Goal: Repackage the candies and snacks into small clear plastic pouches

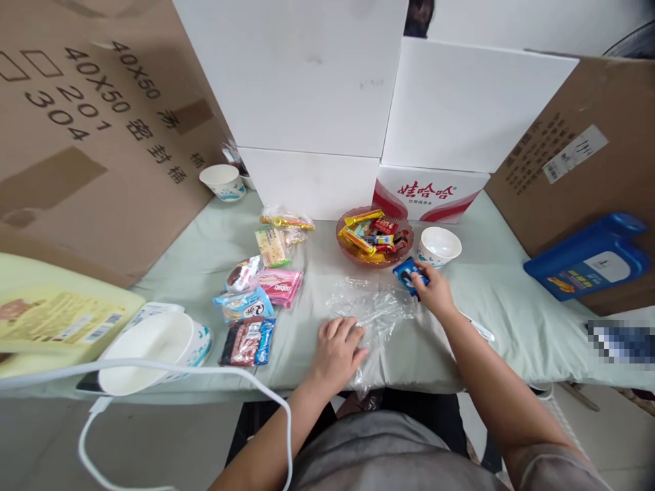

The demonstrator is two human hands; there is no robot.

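My right hand [434, 290] grips a small blue snack packet [408, 273] just in front of the red bowl [351, 251], which holds several wrapped sweets. My left hand [338, 348] rests palm down on a clear plastic bag [381, 310] spread on the pale green cloth [512, 320]. A white paper cup [439, 245] stands right of the bowl, close behind my right hand.
Several snack packets lie left of centre: a pink one [280, 285], a light blue one [244, 303], a dark one [248, 341]. White bowls [153, 351] and a white cable [205, 372] sit front left. Cardboard and white boxes wall the back; a blue container [588, 259] lies right.
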